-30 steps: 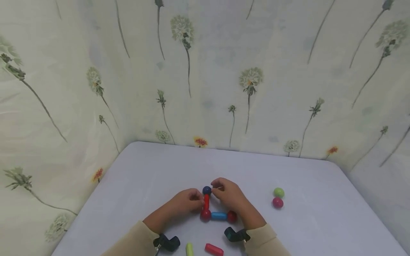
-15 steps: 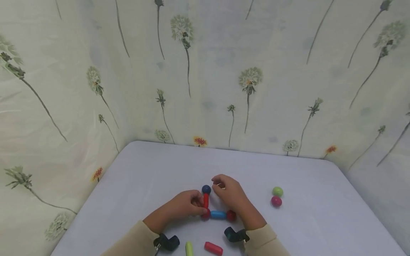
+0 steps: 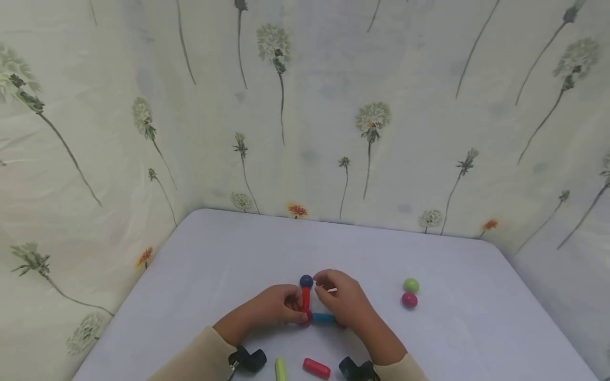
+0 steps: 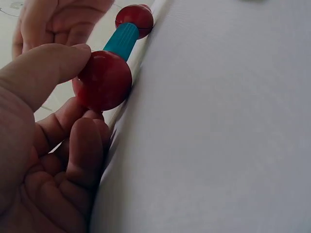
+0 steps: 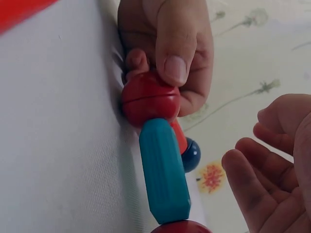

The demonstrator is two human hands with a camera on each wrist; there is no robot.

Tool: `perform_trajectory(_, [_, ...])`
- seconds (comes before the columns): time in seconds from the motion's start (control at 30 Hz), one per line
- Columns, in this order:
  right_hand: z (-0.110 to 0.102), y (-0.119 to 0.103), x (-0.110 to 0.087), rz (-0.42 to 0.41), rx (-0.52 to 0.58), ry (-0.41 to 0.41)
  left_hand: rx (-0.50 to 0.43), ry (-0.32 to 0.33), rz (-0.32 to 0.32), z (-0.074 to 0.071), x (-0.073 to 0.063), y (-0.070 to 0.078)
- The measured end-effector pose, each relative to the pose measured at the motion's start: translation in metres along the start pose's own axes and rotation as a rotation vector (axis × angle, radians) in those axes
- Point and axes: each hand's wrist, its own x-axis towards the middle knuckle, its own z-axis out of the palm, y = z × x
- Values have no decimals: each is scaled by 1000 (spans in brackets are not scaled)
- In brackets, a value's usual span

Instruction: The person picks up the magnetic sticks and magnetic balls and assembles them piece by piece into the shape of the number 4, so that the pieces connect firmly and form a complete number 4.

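Observation:
An L-shaped piece made of balls and rods lies on the table. Its corner is a red ball (image 4: pixel 104 80), which my left hand (image 3: pixel 275 304) pinches between thumb and fingers. From that ball a red rod (image 3: pixel 306 299) runs away from me to a dark blue ball (image 3: pixel 306 281). A blue rod (image 5: pixel 165 170) leads right to a second red ball (image 4: pixel 135 20), mostly hidden behind my right wrist in the head view. My right hand (image 3: pixel 345 297) hovers over the right side of the piece with loosely bent fingers and nothing in them, fingertips close to the dark blue ball.
A green ball (image 3: pixel 411 286) and a pinkish-red ball (image 3: pixel 409 300) sit together on the right of the white table (image 3: pixel 476 328). Near me lie a yellow-green rod (image 3: pixel 280 369) and a loose red rod (image 3: pixel 316 368). A flower-patterned cloth (image 3: pixel 324 106) hangs behind.
My left thumb has come down from beside the red rod onto the corner red ball. My right hand has shifted slightly right and nearer me, now covering most of the second red ball.

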Motion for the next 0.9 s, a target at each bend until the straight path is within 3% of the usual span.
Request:
perform_trajectory(0.2, [-5, -3, -17, -65, -6, -57, 3, -6, 11, 2, 2, -2])
perform_trajectory(0.5, [-10, -12, -32, -154, 11, -255, 2, -19, 6, 0, 3, -3])
perform_trajectory(0.67, [-9, -15, -40, -129, 62, -343, 10, -17, 9, 0, 4, -3])
perform_trajectory(0.9, [-8, -16, -49, -7, 81, -445, 2, -21, 3, 0, 4, -4])
